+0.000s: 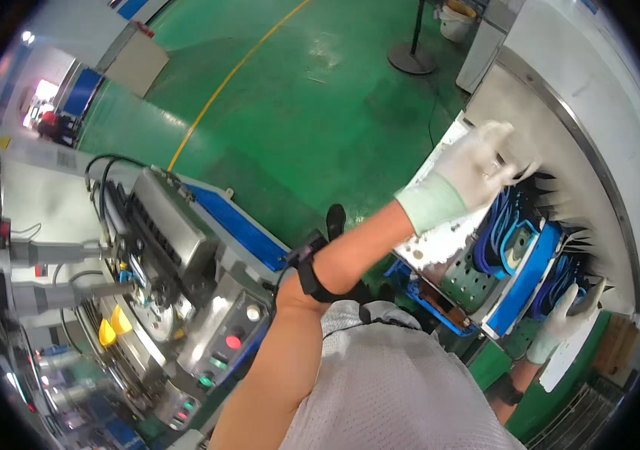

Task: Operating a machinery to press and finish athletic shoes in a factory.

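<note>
My left arm reaches across to the upper right, and my left hand (477, 169), in a white glove with a pale green cuff, is over the far end of a shallow tray. Motion smears its fingers, so whether they hold anything is hidden. My right hand (561, 319), gloved too, is at the near end beside hanging strips (576, 241), its fingers apart. Between the hands lie loops of blue, strap-like pieces (494, 232) in perforated green holders (468, 283). A bright blue bar (526, 279) divides the two groups. Part of each group is under the strips.
A large pale machine housing (597, 82) with a curved metal edge rises at the right. On the left stands a machine with a button panel (226, 330) and yellow cup-like parts (114, 326). Behind are a round stand base (412, 58), a white bucket (456, 22) and green floor (275, 112).
</note>
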